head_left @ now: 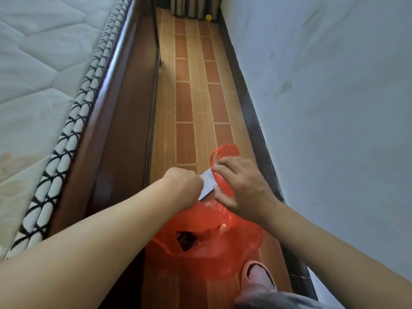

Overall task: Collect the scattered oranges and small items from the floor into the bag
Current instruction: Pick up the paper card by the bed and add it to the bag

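Right now the left hand (185,184) is curled into a fist around one end of a small white card (207,182), while the right hand (238,186) pinches a red handle loop (225,152) of the bag (207,244), its fingers (219,170) bent round the plastic and brushing the card's other end. The card sits between the two sets of fingers, its long axis running from the upper right, at the right fingers, down and slightly left, and its lower end points toward the bag's mouth directly beneath both hands. Dropping it in looks like the step in hand, and the left hand seems the one to release. Far beyond the fingers, at the end of the floor (191,103) by the wall, lies a yellow-orange fruit (208,17), still uncollected.
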Motion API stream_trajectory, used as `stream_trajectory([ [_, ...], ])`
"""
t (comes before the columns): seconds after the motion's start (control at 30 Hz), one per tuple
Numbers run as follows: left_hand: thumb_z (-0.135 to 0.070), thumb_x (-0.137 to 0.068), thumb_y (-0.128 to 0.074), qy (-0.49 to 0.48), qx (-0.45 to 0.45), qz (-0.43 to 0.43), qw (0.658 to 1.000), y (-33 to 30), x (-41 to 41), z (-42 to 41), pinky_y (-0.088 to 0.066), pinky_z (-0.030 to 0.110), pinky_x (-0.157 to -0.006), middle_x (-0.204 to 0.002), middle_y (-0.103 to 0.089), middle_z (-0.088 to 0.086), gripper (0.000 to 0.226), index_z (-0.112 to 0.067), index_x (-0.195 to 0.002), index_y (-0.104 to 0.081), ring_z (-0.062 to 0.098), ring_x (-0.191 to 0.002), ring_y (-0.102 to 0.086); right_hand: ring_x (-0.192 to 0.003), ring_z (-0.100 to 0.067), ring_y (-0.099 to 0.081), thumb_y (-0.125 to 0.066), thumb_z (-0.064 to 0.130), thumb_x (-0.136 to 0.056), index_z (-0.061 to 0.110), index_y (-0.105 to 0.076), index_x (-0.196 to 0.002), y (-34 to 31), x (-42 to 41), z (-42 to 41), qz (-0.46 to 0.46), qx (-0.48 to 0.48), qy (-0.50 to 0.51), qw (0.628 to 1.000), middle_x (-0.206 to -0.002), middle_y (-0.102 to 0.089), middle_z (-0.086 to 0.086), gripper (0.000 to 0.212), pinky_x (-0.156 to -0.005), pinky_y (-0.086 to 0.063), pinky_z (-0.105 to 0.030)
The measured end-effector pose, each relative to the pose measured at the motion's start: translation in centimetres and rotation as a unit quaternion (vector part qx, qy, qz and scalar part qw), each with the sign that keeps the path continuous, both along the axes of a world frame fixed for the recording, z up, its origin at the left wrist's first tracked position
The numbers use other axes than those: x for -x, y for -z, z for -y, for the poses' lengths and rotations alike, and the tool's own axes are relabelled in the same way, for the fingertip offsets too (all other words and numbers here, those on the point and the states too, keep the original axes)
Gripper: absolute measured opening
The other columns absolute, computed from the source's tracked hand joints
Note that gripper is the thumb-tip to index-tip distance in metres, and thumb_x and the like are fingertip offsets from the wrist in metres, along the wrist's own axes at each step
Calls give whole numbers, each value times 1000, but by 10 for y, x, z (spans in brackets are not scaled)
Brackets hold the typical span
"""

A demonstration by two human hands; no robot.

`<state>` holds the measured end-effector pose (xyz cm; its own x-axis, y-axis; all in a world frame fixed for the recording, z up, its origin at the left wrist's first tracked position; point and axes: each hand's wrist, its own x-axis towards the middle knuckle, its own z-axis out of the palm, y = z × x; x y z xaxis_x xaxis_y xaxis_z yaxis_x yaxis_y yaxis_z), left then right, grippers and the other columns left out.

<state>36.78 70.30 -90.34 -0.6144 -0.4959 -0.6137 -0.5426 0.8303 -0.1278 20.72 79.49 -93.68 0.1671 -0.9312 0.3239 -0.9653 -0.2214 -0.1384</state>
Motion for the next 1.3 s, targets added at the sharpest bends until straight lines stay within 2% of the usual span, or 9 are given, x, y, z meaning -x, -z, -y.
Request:
stream_trajectory([
  [0.13, -11, -102, -47, -37, 9, -11, 999, -3, 1, 5, -43, 34, -71, -93, -55, 0, 14, -20, -101, -57, 23, -84, -53, -152, -34, -24, -66, 63, -81, 34, -27, -160, 27, 30, 33, -122, -190, 63, 972, -168, -21, -5, 93, -112, -36, -55],
  [0.23, -12, -101, -46, -41, 40, 6, 998, 1, -3, 8, -42, 33, -68, -107, -65, 0, 23, -17, -112, -65, 25, -94, -65, -145, -32, -34, -66, 32, -88, 34, -29, -158, 62, 41, 19, -123, -274, 61, 952, -169, -18, -3, 79, -103, -47, -50],
  [0.33, -11, -100, -48, -59, 82, 11, 995, 5, -5, 11, -41, 33, -66, -115, -68, 1, 26, -18, -117, -67, 26, -103, -69, -124, -32, -51, -56, 7, -83, 24, -51, -144, 90, 57, -16, -44, -306, 102, 946, -156, -36, -2, 63, -89, -56, -48],
  [0.6, -10, -92, -56, -156, 194, 59, 967, 1, -3, 15, -57, 39, -77, -101, -67, 3, 23, -17, -108, -70, 29, -98, -69, -99, -26, -65, -54, 27, -92, 20, -63, -109, 96, 72, -81, -4, -438, 239, 866, -110, -60, 1, 21, -81, -56, -41],
  [0.77, -9, -90, -58, -222, 249, 53, 941, -18, -7, 28, -43, 34, -62, -77, -53, 2, 19, -20, -99, -70, 28, -88, -67, -88, -24, -67, -59, 27, -90, 20, -60, -93, 68, 71, -84, -28, -558, 227, 798, -89, -61, 3, 7, -77, -56, -35],
  [0.83, -9, -91, -56, -233, 255, 24, 938, -21, -9, 33, -39, 34, -60, -72, -47, 0, 19, -22, -94, -69, 28, -82, -63, -93, -25, -67, -58, 28, -90, 22, -60, -94, 56, 73, -81, -33, -532, 225, 815, -91, -59, 2, 7, -78, -52, -35],
  [1.0, -21, -98, -53, -174, 226, -39, 958, 2, -3, 18, -34, 33, -56, -89, -52, -2, 12, -21, -107, -61, 22, -80, -55, -128, -23, -49, -58, 51, -93, 29, -57, -134, 48, 73, -63, -29, -346, 170, 922, -138, -51, 4, 47, -102, -43, -44],
  [1.17, -35, -89, -66, -18, 231, -118, 966, 21, -2, 10, -44, 46, -91, -132, -51, 5, 69, -23, -149, -36, 29, -119, -51, -143, -22, -41, -69, 51, -85, 26, -50, -146, 71, 58, -26, 65, -161, 5, 985, -155, -44, 0, 68, -114, -37, -44],
  [1.3, -31, -86, -65, 92, 151, -196, 964, 14, 3, 8, -40, 52, -105, -139, -52, 6, 52, -25, -136, -54, 31, -132, -46, -149, -29, -33, -69, 51, -85, 26, -42, -151, 105, 31, -5, -11, -171, -91, 981, -162, -35, -3, 76, -115, -33, -48],
])
